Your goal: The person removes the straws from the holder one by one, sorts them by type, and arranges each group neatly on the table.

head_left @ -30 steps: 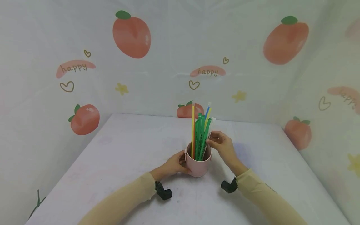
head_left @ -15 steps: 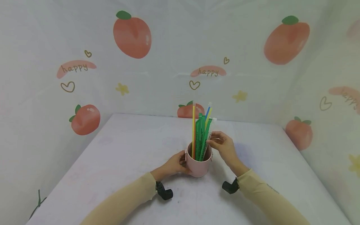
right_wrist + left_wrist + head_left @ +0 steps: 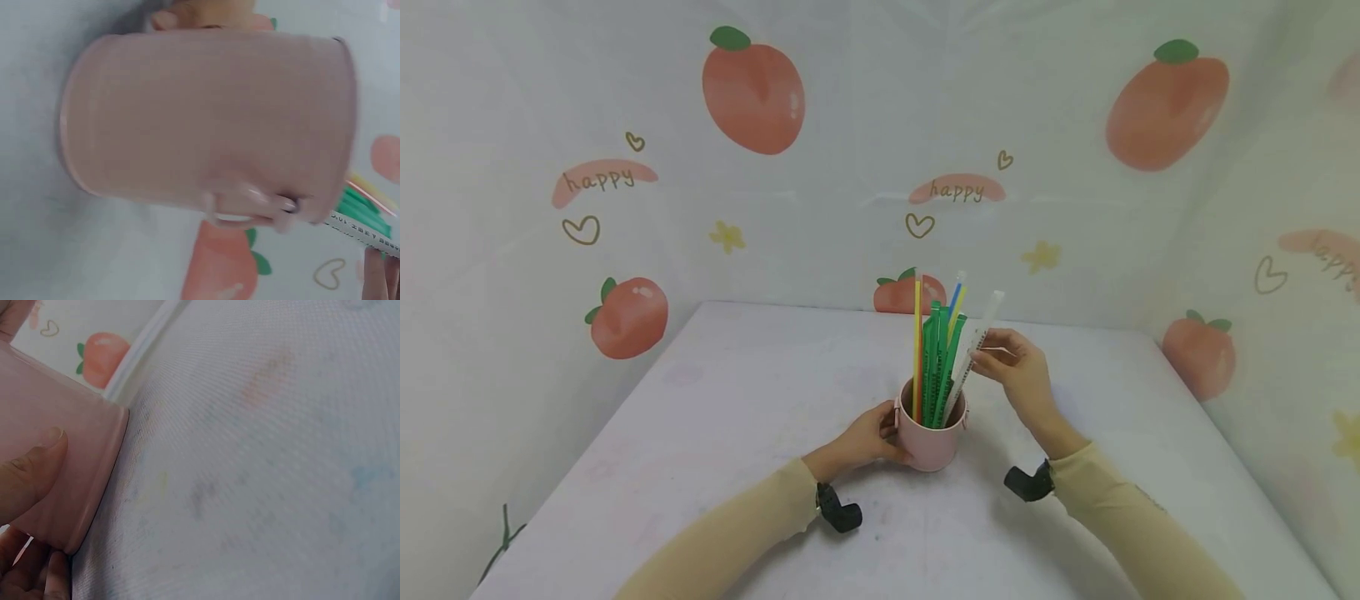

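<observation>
A pink cup (image 3: pixel 928 450) with small side handles stands on the table, holding several slim upright items. Against its left side, my left hand (image 3: pixel 861 437) grips it, thumb (image 3: pixel 31 478) in front and fingers behind. My right hand (image 3: pixel 1026 383) pinches a slim white stick with black print (image 3: pixel 987 321), which leans right with its lower end inside the cup. Beside that stick are several green printed sticks (image 3: pixel 934 358), a yellow and red pair (image 3: pixel 917 333) and a blue and yellow pair (image 3: pixel 957 302). In the right wrist view the cup's wall hides most of the contents.
The pale tabletop (image 3: pixel 760 367) spreads out around the cup. Behind it hangs a white cloth backdrop (image 3: pixel 850 108) with printed fruit, hearts and lettering. Black wrist cameras are strapped to both wrists.
My right hand has moved up and right, tilting the white stick outward and drawing it partly up from the cup. The left hand and cup have stayed in place.
</observation>
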Demonstrator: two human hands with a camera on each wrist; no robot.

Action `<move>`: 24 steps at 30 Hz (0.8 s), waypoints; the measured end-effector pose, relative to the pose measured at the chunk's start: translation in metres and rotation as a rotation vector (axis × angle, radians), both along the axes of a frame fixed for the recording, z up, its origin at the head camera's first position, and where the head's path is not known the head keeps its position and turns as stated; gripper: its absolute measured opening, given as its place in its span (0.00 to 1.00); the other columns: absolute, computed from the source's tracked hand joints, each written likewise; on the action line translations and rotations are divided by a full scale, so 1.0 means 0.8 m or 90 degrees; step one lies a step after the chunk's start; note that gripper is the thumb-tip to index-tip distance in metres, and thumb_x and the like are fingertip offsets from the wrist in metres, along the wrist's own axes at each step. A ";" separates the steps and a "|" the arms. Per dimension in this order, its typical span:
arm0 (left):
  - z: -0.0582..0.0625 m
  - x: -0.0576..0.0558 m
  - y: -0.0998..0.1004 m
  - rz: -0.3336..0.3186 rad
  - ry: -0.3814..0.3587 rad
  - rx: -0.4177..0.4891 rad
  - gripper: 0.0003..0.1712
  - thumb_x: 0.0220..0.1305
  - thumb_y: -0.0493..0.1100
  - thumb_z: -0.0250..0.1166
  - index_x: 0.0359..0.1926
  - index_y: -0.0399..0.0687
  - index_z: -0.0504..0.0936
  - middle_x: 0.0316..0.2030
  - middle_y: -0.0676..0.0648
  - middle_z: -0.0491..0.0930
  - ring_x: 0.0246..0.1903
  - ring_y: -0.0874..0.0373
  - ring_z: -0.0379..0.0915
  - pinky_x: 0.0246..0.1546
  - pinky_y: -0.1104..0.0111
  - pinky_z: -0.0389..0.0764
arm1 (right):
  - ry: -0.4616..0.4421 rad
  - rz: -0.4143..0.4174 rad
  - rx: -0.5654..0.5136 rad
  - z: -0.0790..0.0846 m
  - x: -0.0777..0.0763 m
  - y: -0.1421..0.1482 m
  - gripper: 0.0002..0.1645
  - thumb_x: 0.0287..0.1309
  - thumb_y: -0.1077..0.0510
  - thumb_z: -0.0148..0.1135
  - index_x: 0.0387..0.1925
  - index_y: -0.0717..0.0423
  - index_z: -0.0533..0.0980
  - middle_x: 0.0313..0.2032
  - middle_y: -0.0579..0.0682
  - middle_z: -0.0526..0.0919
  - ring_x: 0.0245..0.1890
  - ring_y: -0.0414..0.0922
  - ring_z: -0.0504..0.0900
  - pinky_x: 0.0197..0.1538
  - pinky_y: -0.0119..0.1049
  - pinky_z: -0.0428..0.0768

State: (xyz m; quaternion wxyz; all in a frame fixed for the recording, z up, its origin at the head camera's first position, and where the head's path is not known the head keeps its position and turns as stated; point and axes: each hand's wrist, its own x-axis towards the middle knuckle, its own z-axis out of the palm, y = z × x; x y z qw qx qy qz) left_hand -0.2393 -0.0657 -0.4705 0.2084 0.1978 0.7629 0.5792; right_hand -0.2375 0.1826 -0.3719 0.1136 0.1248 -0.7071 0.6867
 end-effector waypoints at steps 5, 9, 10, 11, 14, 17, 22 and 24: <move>-0.001 -0.001 0.000 -0.004 0.004 0.000 0.51 0.46 0.32 0.76 0.70 0.43 0.60 0.69 0.42 0.64 0.69 0.44 0.60 0.70 0.55 0.64 | 0.044 -0.005 -0.048 0.028 0.000 0.010 0.15 0.56 0.70 0.64 0.46 0.61 0.76 0.41 0.43 0.80 0.40 0.35 0.84 0.46 0.34 0.85; -0.001 -0.001 -0.001 -0.003 0.000 -0.003 0.52 0.46 0.33 0.76 0.71 0.44 0.60 0.69 0.43 0.64 0.69 0.44 0.60 0.70 0.54 0.63 | 0.073 -0.006 -0.120 0.057 -0.002 0.021 0.15 0.56 0.72 0.63 0.44 0.57 0.77 0.41 0.47 0.80 0.40 0.37 0.85 0.46 0.34 0.84; -0.001 0.000 -0.001 -0.003 0.000 -0.004 0.52 0.46 0.33 0.76 0.71 0.44 0.60 0.69 0.43 0.64 0.69 0.44 0.60 0.70 0.54 0.63 | 0.080 -0.007 -0.139 0.065 -0.003 0.024 0.15 0.56 0.72 0.63 0.44 0.58 0.77 0.40 0.47 0.80 0.39 0.38 0.85 0.46 0.34 0.84; 0.000 0.000 -0.001 -0.003 -0.001 -0.005 0.52 0.46 0.33 0.76 0.71 0.44 0.60 0.69 0.43 0.64 0.69 0.44 0.59 0.70 0.54 0.63 | 0.086 -0.004 -0.164 0.072 -0.004 0.027 0.15 0.56 0.73 0.62 0.44 0.60 0.76 0.39 0.48 0.80 0.39 0.39 0.85 0.46 0.35 0.84; 0.000 0.000 -0.001 -0.003 -0.003 -0.007 0.52 0.46 0.34 0.76 0.71 0.45 0.59 0.70 0.43 0.63 0.69 0.45 0.59 0.70 0.54 0.63 | 0.100 0.005 -0.216 0.090 -0.007 0.039 0.15 0.55 0.75 0.61 0.44 0.60 0.77 0.37 0.50 0.79 0.37 0.41 0.85 0.46 0.36 0.85; 0.000 0.000 -0.001 -0.002 0.001 -0.013 0.53 0.46 0.34 0.77 0.72 0.46 0.59 0.70 0.44 0.63 0.70 0.45 0.59 0.70 0.55 0.63 | 0.098 0.017 -0.246 0.100 -0.010 0.049 0.16 0.55 0.76 0.61 0.44 0.60 0.77 0.35 0.50 0.80 0.35 0.42 0.86 0.43 0.37 0.86; 0.000 0.000 -0.001 -0.002 0.002 -0.016 0.54 0.46 0.34 0.77 0.73 0.46 0.57 0.70 0.44 0.62 0.70 0.45 0.58 0.70 0.55 0.63 | 0.053 0.013 -0.233 0.100 -0.014 0.061 0.18 0.54 0.76 0.62 0.45 0.60 0.76 0.34 0.50 0.80 0.32 0.41 0.85 0.36 0.39 0.87; 0.000 0.000 -0.001 -0.003 0.000 -0.013 0.54 0.46 0.34 0.77 0.73 0.46 0.57 0.71 0.44 0.62 0.70 0.45 0.58 0.70 0.55 0.63 | 0.021 0.011 -0.223 0.095 -0.016 0.065 0.18 0.55 0.75 0.62 0.46 0.59 0.74 0.33 0.49 0.79 0.32 0.41 0.85 0.35 0.39 0.87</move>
